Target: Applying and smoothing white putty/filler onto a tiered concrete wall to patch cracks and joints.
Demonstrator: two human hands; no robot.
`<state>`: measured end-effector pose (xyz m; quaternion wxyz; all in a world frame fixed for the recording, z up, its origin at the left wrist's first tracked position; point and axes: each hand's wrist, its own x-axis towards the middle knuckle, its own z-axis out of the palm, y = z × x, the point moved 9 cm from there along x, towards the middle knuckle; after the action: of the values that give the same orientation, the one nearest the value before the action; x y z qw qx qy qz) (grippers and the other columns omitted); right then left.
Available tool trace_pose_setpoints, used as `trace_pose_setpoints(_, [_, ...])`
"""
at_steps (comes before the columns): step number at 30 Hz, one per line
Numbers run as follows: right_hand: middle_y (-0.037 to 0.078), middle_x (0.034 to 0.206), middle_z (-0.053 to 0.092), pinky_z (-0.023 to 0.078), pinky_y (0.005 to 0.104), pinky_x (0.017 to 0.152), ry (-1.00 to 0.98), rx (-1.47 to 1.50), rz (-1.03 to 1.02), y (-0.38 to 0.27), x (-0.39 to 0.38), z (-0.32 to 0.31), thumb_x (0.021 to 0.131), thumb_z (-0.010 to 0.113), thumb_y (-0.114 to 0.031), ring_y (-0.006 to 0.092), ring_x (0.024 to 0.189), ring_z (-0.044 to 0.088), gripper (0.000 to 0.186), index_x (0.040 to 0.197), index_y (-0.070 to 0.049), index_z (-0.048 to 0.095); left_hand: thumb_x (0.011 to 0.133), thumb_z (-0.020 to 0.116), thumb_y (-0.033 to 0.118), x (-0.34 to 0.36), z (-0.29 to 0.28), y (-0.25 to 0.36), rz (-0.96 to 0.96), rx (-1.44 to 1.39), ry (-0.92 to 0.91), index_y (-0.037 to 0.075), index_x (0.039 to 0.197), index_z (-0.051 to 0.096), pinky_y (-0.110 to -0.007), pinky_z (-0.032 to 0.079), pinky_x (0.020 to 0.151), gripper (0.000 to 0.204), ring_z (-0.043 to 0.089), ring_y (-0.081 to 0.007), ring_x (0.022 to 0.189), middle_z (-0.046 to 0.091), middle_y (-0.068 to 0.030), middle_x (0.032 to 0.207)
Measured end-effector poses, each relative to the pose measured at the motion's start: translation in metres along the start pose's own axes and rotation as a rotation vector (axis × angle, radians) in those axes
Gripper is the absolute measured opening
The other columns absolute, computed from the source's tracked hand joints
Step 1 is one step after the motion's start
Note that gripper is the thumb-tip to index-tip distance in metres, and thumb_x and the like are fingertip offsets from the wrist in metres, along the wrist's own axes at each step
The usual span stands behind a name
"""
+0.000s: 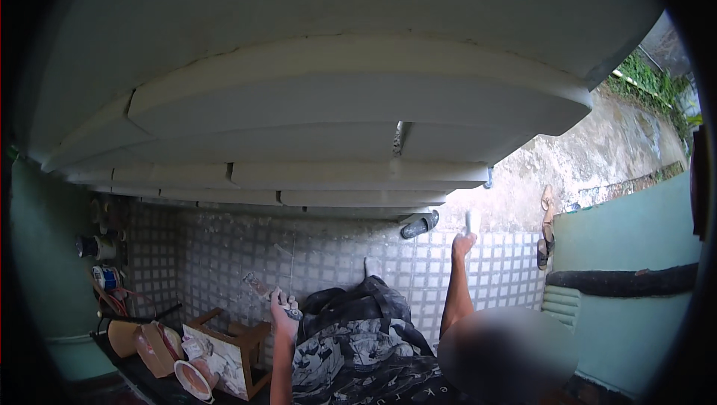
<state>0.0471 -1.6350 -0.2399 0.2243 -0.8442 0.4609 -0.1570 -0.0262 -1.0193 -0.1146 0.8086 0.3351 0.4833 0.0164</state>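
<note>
My left hand (284, 309) is low over the tiled floor, its fingers curled around the end of a flat, stained scraper-like tool (256, 284), whose blade points up and left. My right hand (464, 244) is stretched forward and closed on a pale, narrow tool (471, 223); its exact kind is too small to tell. Beyond both hands, a whitish wall with stepped horizontal ledges (328, 175) spans the view. Dark gaps break the ledges in several places. A grey blur hides part of my right upper arm.
Left of me stand a wooden stool (258, 339) with a stained top, an orange bucket (193, 379) and a white-and-blue tub (106, 278). A dark slipper (420, 224) lies below the ledges. Brown sandals (547, 197) sit by the green wall (620, 233), which bears a dark pipe (624, 279).
</note>
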Motion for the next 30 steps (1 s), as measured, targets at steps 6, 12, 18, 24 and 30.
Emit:
trace_pose_setpoints(6, [0.025,0.081,0.059,0.045,0.0413,0.07,-0.295,0.211,0.052,-0.054,-0.035,0.075,0.087,0.058,-0.03,0.0332,0.076,0.058,0.042,0.088,0.012,0.054,0.085,0.061,0.024,-0.003,0.009,-0.002,-0.014,-0.003,0.003,0.017,0.086,0.047,-0.024,0.032,0.05,0.016,0.041,-0.0112,0.061,0.043,0.0037,0.076])
trace_pose_setpoints(12, [0.025,0.08,0.057,0.043,0.0429,0.068,-0.11,0.269,-0.035,-0.091,-0.044,0.042,0.088,0.058,-0.032,0.0335,0.074,0.055,0.046,0.086,0.013,0.055,0.085,0.061,0.027,-0.011,-0.004,0.007,0.038,-0.078,0.057,0.017,0.083,0.045,-0.023,0.033,0.05,0.018,0.043,-0.011,0.062,0.044,0.0036,0.074])
trace_pose_setpoints(18, [0.012,0.091,0.062,0.049,0.0352,0.063,-0.643,0.98,0.5,-0.052,-0.053,0.138,0.082,0.052,-0.015,0.022,0.072,0.06,0.032,0.107,0.003,0.058,0.087,0.059,0.023,0.009,-0.003,0.014,0.112,-0.228,0.033,0.016,0.072,0.042,-0.025,0.033,0.045,0.024,0.042,-0.0108,0.054,0.038,0.0036,0.06])
trace_pose_setpoints(24, [0.009,0.115,0.056,0.045,0.0312,0.092,-1.339,1.359,0.493,-0.165,-0.18,0.184,0.087,0.054,-0.003,0.0216,0.104,0.056,0.036,0.122,-0.003,0.05,0.086,0.059,0.019,0.017,-0.025,0.071,0.256,-0.149,0.079,0.013,0.072,0.043,-0.026,0.035,0.043,0.022,0.042,-0.0114,0.047,0.036,0.0027,0.054])
trace_pose_setpoints(30, [0.013,0.124,0.051,0.041,0.0369,0.099,-1.081,1.367,0.745,-0.201,-0.247,0.216,0.092,0.046,-0.005,0.0256,0.113,0.052,0.032,0.124,0.001,0.047,0.086,0.059,0.017,0.059,-0.024,0.11,0.307,0.017,-0.081,0.011,0.073,0.047,-0.026,0.036,0.041,0.019,0.045,-0.0114,0.046,0.041,0.0012,0.055])
